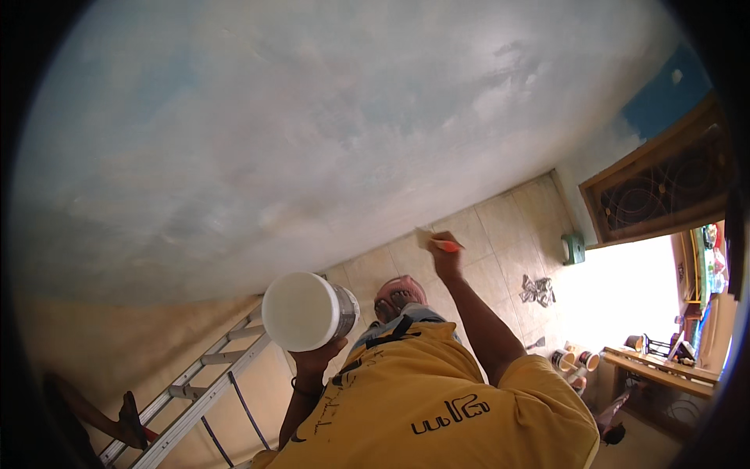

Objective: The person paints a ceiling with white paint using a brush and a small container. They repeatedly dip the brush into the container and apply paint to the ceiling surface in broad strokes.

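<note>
My left hand (319,356) is closed around the lower side of a white paint bucket (301,313), held out to the left of my body. Its pale round top faces up; whether paint fills it I cannot tell. Further right, my right hand (446,262) grips a paintbrush (424,236) with a red-orange handle end, somewhat blurred. The bristles point toward the wall (312,141), which is painted in cloudy white, grey and pale blue. Contact between brush and wall cannot be made out.
An aluminium ladder (187,392) leans at the lower left, with another person's foot (131,420) on it. On the tiled floor (484,234) are a green stool (574,248), crumpled plastic (537,290) and paint cans (587,360). A wooden bench (656,366) stands at the right.
</note>
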`<state>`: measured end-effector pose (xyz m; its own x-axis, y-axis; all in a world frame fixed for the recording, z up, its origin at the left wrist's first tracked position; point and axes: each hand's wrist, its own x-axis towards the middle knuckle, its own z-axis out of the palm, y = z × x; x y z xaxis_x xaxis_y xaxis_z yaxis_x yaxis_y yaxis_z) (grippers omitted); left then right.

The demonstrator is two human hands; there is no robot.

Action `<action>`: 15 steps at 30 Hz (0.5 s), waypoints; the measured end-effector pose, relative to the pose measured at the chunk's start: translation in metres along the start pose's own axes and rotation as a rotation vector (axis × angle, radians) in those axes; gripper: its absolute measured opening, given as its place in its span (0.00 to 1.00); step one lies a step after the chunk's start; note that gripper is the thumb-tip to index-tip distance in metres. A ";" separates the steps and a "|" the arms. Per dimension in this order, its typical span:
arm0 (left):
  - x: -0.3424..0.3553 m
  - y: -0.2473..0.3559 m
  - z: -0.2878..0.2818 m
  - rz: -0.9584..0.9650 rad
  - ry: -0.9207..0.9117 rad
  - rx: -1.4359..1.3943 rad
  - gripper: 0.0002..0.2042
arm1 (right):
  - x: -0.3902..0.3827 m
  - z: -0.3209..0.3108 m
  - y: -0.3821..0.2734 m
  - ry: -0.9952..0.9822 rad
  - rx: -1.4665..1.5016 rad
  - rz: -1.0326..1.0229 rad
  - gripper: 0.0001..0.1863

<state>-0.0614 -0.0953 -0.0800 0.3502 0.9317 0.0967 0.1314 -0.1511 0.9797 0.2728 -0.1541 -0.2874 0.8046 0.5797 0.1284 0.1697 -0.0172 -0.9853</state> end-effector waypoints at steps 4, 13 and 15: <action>-0.008 -0.005 0.001 -0.019 0.023 -0.009 0.45 | -0.070 -0.108 0.116 0.321 -0.222 0.750 0.10; -0.001 -0.039 0.002 -0.083 0.079 0.080 0.46 | -0.128 -0.214 0.088 0.183 -0.776 0.876 0.10; 0.004 -0.052 -0.007 -0.030 0.060 0.137 0.46 | -0.129 -0.196 0.080 0.204 -0.685 0.971 0.11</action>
<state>-0.0736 -0.0816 -0.1290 0.2889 0.9538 0.0820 0.2678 -0.1627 0.9496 0.2944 -0.3899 -0.3613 0.8290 -0.0526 -0.5568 -0.3388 -0.8394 -0.4250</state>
